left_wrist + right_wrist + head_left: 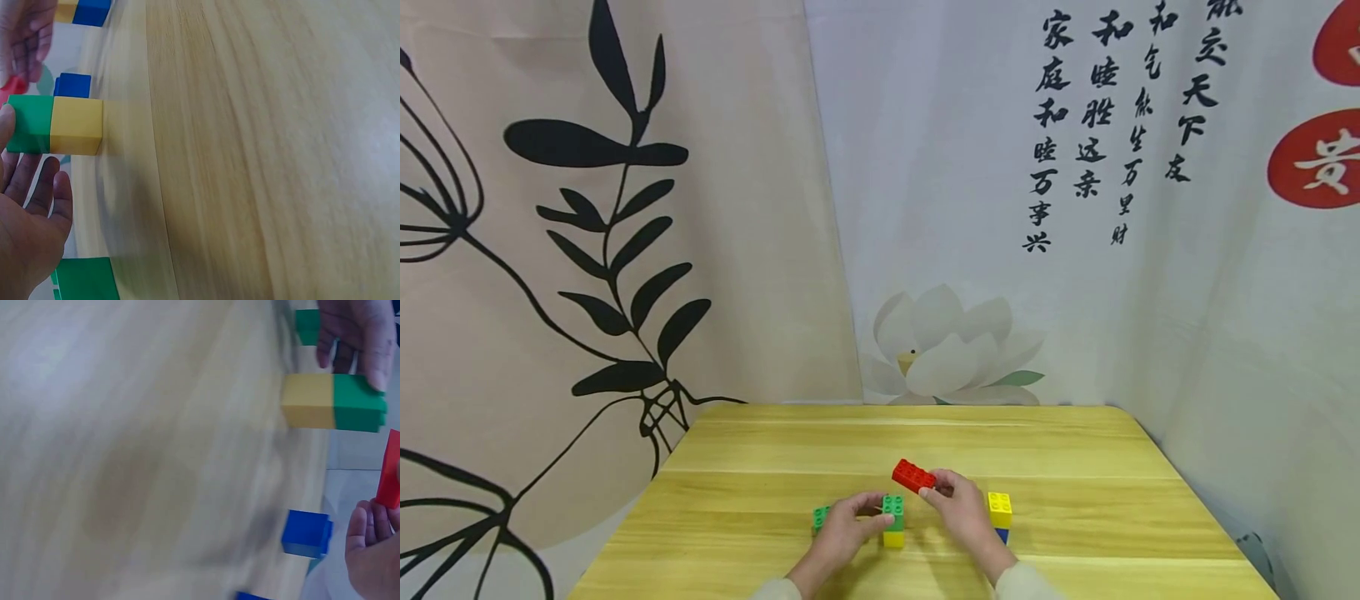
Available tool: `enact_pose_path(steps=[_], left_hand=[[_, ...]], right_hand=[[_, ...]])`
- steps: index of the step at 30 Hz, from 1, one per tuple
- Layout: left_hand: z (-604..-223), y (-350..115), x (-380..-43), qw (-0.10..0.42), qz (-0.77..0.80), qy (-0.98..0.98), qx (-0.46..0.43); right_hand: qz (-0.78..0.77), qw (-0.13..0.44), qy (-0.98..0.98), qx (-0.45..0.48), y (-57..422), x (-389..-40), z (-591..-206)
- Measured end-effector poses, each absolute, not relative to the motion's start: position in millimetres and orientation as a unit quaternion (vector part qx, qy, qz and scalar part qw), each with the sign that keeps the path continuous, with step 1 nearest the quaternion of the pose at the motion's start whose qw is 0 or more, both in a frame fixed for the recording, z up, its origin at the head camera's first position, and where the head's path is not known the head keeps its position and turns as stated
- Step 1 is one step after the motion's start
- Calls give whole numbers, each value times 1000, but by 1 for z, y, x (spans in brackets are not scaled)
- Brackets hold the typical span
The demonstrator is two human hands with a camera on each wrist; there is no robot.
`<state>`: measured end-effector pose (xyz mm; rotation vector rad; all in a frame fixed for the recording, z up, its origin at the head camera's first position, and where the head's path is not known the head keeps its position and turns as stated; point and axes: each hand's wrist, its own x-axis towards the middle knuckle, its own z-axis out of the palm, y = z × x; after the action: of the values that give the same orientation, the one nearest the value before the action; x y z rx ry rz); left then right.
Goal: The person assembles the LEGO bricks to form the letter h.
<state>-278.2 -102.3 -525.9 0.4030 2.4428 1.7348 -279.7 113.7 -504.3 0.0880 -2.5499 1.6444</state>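
My left hand point(847, 531) holds a green brick point(892, 510) between thumb and fingers. That brick sits on a yellow brick point(892, 540), and the two form an upright stack. To its right, my right hand point(958, 508) pinches a red brick point(912, 475) by one end, tilted and raised above the table, studs showing. In the right wrist view, the red brick point(390, 472) is partly cut off by the frame edge. Another green brick point(821, 517) stands left of the stack, partly behind my left hand.
Right of my right hand, a yellow brick point(999, 507) sits on a blue brick point(1002, 535). A separate blue brick point(305, 533) shows in the right wrist view. The wooden table point(760, 450) reaches back to a printed curtain point(760, 250).
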Motion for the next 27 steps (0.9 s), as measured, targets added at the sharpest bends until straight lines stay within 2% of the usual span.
enact_pose_path(steps=[14,27], left_hand=[[-527,-81,-284,39,566,812,137],[-528,-57,-287,52,590,793,140]], right_hand=[[536,88,-839,35,149,-287,-466],[505,72,-860,22,193,-290,-463]])
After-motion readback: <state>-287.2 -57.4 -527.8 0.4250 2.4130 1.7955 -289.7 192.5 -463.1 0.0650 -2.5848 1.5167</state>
